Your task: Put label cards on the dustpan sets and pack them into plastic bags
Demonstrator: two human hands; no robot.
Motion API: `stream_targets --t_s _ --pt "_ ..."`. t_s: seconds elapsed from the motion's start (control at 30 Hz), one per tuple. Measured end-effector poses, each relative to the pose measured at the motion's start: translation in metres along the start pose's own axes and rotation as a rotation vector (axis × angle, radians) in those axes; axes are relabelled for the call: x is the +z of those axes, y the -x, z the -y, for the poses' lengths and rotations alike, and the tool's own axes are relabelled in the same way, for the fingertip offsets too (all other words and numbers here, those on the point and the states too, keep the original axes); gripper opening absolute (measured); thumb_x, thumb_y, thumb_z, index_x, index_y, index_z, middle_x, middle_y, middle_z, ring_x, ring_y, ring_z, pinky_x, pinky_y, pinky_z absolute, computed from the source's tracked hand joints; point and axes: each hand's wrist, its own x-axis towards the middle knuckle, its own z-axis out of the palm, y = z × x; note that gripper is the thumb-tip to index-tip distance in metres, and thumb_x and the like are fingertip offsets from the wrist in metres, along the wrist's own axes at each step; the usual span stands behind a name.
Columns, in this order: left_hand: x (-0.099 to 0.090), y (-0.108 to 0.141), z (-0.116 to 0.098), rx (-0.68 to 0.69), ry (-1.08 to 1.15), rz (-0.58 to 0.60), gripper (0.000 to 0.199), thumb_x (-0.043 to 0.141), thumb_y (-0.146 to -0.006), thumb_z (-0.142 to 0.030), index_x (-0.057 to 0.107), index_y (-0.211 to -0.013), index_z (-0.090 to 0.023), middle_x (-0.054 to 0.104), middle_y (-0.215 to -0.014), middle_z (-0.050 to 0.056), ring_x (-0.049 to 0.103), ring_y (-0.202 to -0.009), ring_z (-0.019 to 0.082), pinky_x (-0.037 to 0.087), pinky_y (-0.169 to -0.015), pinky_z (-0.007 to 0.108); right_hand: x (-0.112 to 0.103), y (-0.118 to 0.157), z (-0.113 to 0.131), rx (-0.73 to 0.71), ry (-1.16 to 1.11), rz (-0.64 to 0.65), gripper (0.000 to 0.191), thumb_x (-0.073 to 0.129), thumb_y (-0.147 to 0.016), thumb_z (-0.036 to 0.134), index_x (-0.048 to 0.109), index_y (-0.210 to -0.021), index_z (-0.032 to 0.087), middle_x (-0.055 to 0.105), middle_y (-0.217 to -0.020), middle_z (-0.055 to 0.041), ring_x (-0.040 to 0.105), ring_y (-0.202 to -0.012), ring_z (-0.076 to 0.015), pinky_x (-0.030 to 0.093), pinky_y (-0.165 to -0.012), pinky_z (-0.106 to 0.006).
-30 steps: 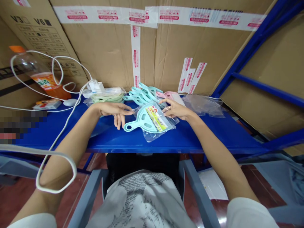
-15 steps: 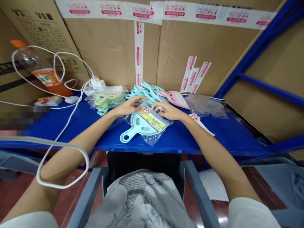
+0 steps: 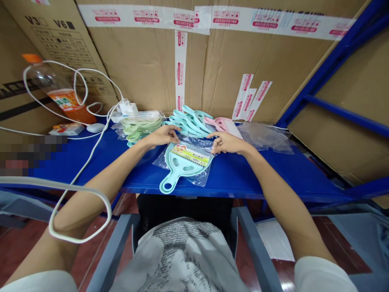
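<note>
A light blue dustpan (image 3: 179, 167) lies on the blue table with its handle towards me. Across its wide end is a yellow and white printed label card (image 3: 192, 154). A clear plastic bag (image 3: 200, 178) spreads around the dustpan's wide end; I cannot tell whether the handle is inside it. My left hand (image 3: 164, 136) pinches the bag at its far left corner, beside the card. At the far right corner, my right hand (image 3: 227, 143) has thumb and fingers closed on the bag, index finger stretched out.
Behind my hands lie a pile of light blue dustpans (image 3: 191, 121) and a pink dustpan (image 3: 223, 125). Green ones (image 3: 141, 127) are stacked at left. Clear bags (image 3: 264, 136) lie at right. A white cable (image 3: 91, 162), an orange drink bottle (image 3: 65, 99) and a cardboard wall (image 3: 136, 65) surround the table.
The dustpan has turned, its handle now pointing more directly towards me. My right hand has moved right, my left slightly left, and the bag's far edge is spread between them.
</note>
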Motion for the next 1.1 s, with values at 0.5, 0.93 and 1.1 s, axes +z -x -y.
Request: stream_targets --t_s 0.5,0.93,1.1 --pt "0.002 0.006 -0.006 -0.032 -0.092 0.077 0.018 0.099 -0.067 -0.015 0.084 -0.077 -0.016 0.079 -0.075 0.010 0.067 -0.058 0.015 0.054 -0.050 0.020 -0.003 0.002 0.000 -0.011 0.043 -0.187 0.020 0.093 -0.069 0.018 0.074 -0.071 0.017 0.073 -0.064 -0.0027 0.060 -0.047 -0.0111 0.039 -0.042 -0.021" --pt "0.004 0.014 -0.027 0.450 -0.572 0.098 0.019 0.086 -0.072 -0.011 0.083 -0.068 -0.029 0.080 -0.079 0.004 0.071 -0.078 0.023 0.054 -0.089 0.033 -0.007 0.007 0.002 -0.234 0.644 -0.267 0.027 0.073 -0.081 0.001 0.089 -0.085 0.022 0.087 -0.092 -0.0055 0.080 -0.086 -0.0272 0.060 -0.085 -0.039" --pt "0.003 0.017 -0.030 0.440 -0.521 0.190 0.041 0.073 -0.062 0.006 0.089 -0.074 -0.030 0.086 -0.091 0.006 0.076 -0.091 0.029 0.056 -0.097 0.040 -0.014 0.009 -0.003 -0.276 0.679 -0.157 0.040 0.067 -0.079 0.000 0.093 -0.096 0.025 0.088 -0.116 -0.0049 0.081 -0.108 -0.0302 0.060 -0.103 -0.043"
